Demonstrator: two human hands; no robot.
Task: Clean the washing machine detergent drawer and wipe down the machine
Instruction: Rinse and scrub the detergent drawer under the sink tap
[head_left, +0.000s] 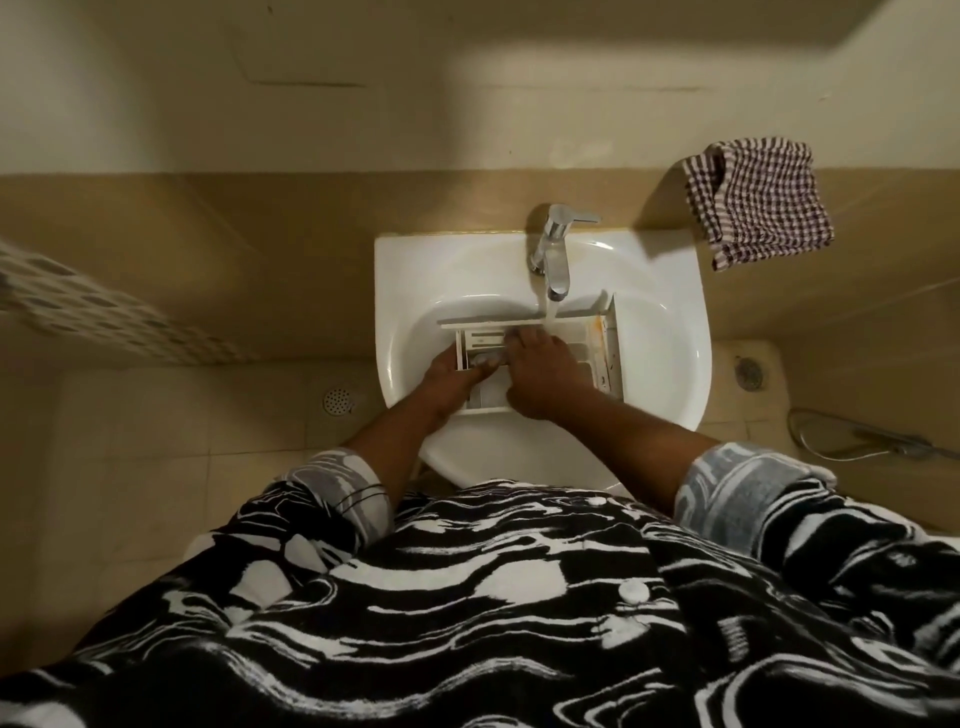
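Beige-tiled bathroom; drawer lies in the sink under the running tap; left hand grips its left wall; right hand rests over the compartments, its grip unclear; likely the rinsing step; next, the stained right edge probably needs scrubbing; towel hangs nearby.

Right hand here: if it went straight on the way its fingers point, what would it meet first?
Likely the far wall of the drawer, just ahead of the right hand. Beyond that wall is the sink. Depth is hard to judge from above.
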